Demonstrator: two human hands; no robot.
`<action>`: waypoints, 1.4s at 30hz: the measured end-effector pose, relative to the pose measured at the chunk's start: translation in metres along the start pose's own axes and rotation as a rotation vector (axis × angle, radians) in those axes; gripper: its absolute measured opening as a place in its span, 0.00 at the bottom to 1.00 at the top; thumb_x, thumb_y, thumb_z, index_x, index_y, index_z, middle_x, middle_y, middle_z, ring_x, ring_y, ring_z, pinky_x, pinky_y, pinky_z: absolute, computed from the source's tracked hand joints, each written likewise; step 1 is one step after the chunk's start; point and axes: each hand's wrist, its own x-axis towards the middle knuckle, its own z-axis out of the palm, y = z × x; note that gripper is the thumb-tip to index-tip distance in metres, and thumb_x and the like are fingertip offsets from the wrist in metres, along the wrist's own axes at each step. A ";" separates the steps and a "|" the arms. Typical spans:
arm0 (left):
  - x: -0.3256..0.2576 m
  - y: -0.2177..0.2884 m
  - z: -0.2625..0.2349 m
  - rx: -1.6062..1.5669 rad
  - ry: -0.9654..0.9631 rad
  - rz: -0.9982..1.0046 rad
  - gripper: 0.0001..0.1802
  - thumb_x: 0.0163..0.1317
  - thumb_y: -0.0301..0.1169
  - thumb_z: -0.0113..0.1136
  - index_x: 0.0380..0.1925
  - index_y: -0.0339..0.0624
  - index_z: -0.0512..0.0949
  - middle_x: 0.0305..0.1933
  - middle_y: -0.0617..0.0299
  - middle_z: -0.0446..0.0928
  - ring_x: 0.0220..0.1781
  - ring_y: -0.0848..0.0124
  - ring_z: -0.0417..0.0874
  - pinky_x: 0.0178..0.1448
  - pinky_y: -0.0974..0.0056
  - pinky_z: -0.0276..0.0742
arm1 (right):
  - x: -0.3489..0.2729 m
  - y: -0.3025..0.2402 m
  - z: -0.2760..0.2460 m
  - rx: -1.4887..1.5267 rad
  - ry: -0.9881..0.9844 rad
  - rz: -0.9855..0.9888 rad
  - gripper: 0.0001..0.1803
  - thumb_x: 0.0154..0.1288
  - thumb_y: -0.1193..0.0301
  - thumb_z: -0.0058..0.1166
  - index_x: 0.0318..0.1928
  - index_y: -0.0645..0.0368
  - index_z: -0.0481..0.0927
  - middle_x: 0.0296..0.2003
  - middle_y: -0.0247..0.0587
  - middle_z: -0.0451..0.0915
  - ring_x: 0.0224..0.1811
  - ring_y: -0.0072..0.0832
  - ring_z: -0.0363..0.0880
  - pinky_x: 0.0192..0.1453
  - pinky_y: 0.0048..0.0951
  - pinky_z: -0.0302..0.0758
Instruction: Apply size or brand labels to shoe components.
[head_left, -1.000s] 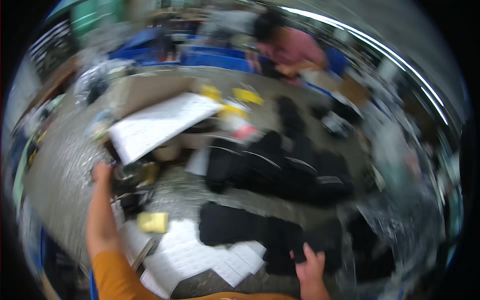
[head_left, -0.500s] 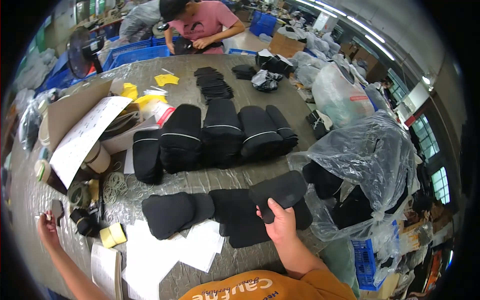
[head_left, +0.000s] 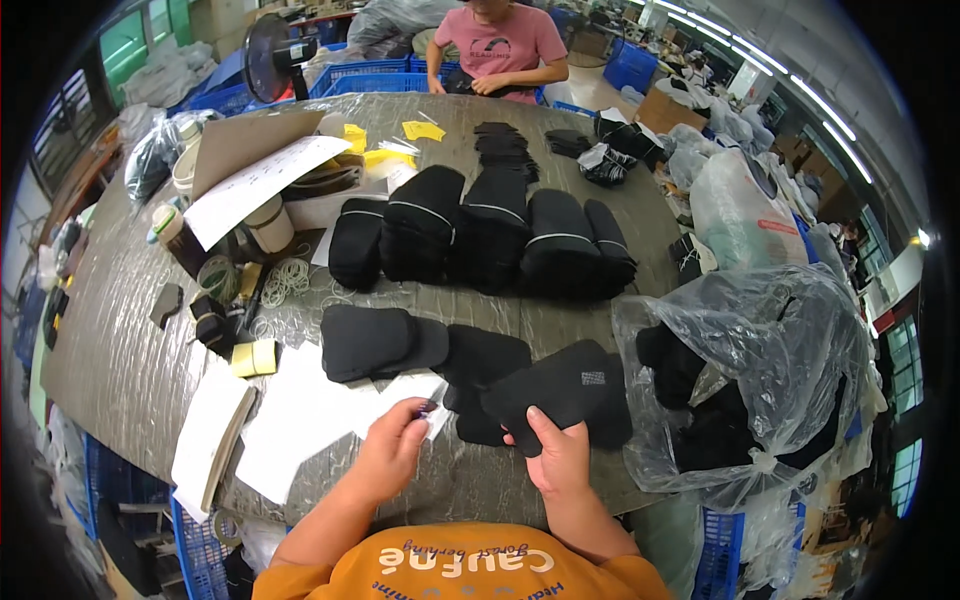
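The right hand pinches a black sock flat on the desk; the left hand nips, maybe, a small tag close by.

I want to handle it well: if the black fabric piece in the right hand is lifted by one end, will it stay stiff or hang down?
The black fabric piece probably flops: its edge curves softly where the right hand pinches it. It looks light, since a few fingers hold it. It seems unlikely to slip.
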 end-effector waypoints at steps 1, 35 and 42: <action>-0.003 0.007 0.012 0.072 -0.016 0.022 0.13 0.68 0.29 0.52 0.50 0.34 0.73 0.32 0.56 0.76 0.33 0.68 0.75 0.42 0.65 0.73 | -0.005 -0.003 -0.004 0.001 0.009 0.018 0.13 0.66 0.78 0.51 0.51 0.63 0.74 0.42 0.45 0.81 0.37 0.34 0.82 0.32 0.32 0.80; -0.006 0.014 0.042 0.288 -0.034 0.176 0.12 0.70 0.32 0.49 0.44 0.34 0.73 0.30 0.47 0.78 0.30 0.50 0.80 0.33 0.55 0.75 | -0.017 -0.002 -0.021 -0.047 -0.060 0.080 0.14 0.64 0.83 0.50 0.50 0.64 0.75 0.41 0.43 0.81 0.34 0.31 0.82 0.28 0.28 0.79; 0.023 -0.010 -0.030 -1.258 0.573 -0.167 0.13 0.75 0.39 0.45 0.44 0.42 0.70 0.19 0.73 0.60 0.15 0.80 0.54 0.20 0.74 0.50 | -0.014 0.000 -0.023 -0.043 -0.068 0.060 0.13 0.67 0.78 0.49 0.51 0.65 0.74 0.41 0.47 0.81 0.35 0.36 0.82 0.31 0.33 0.79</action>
